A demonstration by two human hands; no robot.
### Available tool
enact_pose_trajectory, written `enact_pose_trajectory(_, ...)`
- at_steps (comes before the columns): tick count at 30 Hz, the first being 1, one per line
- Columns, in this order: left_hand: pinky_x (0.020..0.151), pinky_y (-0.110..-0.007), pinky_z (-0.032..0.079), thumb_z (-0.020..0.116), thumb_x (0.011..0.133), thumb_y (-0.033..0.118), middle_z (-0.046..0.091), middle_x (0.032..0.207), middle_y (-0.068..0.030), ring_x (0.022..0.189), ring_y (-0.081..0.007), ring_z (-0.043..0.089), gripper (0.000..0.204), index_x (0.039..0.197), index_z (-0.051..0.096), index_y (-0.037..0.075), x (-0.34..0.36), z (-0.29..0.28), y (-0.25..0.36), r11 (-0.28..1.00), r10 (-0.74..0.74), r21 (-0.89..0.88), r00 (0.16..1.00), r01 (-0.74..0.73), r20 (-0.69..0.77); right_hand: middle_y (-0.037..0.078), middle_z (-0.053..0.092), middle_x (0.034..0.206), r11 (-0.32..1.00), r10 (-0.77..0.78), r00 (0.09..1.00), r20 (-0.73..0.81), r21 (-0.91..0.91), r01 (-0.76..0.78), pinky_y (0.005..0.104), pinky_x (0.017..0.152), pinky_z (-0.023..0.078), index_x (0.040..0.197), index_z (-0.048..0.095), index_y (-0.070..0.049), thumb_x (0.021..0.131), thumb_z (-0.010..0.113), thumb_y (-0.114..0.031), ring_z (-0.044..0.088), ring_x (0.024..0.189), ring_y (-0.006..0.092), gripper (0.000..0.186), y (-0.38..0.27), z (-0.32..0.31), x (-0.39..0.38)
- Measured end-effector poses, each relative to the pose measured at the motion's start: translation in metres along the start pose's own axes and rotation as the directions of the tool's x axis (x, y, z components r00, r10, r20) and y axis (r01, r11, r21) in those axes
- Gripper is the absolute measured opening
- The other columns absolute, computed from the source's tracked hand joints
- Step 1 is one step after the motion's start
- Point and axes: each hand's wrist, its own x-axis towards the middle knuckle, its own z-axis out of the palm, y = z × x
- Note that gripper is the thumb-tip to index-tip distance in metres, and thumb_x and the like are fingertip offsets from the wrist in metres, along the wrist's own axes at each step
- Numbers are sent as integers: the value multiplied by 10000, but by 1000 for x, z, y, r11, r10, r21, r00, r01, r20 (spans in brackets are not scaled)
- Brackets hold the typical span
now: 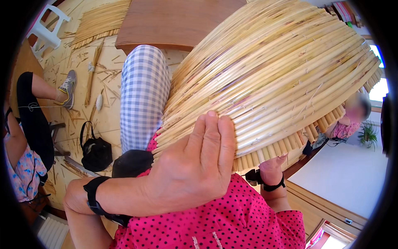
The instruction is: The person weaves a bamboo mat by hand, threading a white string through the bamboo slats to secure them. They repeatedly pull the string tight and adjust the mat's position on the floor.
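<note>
A large mat of pale yellow reed stalks [265, 79], tied side by side with thin thread, slants up across my lap. My left hand [199, 155] grips its near edge. Three of its fingers lie straight and close together on top, and the thumb is out of sight. Cut stalk ends show along the mat's lower right rim. Beneath that rim is my right hand [273, 162], its fingers mostly hidden by the mat. Both my wrists wear black straps.
A brown wooden table [166, 20] stands ahead, beside another reed mat [101, 23] on the floor. A reed bundle [94, 72] and scraps lie around. At left are a black bag [96, 151], a white stool [47, 31] and a seated person [31, 124]; another person [350, 118] is at right.
</note>
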Motion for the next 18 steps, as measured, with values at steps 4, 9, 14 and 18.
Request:
enact_pose_trajectory(4,641,-314,603,584,889,227,688,1001,-300,837,-319,741,487,1164,598,-175,1,1,0,999,-36,2,999,37,-21,64,704,1164,996,-84,988,133,14,83,343,970,510,1287,584,5,818,798,-196,668,1068,189,553,4,-4,9)
enact_pose_trajectory(9,639,-311,604,581,886,174,690,990,-304,843,-322,743,446,1152,601,-183,4,-1,-2,999,-43,-19,998,43,-36,50,717,1117,965,-135,961,241,-190,183,347,960,518,1232,623,-3,749,849,-155,679,1040,187,554,0,-9,10)
enact_pose_trajectory(14,632,-309,605,554,873,102,687,990,-315,838,-333,744,392,1128,610,-191,6,2,6,997,14,82,1000,-14,6,40,719,1067,809,-164,900,405,-467,358,339,928,522,1187,638,-3,702,879,-160,677,998,171,563,15,-30,4)
enact_pose_trajectory(18,633,-312,607,547,863,50,685,985,-315,838,-339,743,358,1122,614,-189,15,-2,11,997,50,53,994,-55,93,42,709,1070,967,-32,959,281,-233,100,335,906,515,1197,622,-1,693,884,-182,667,983,168,596,-1,-18,-1)
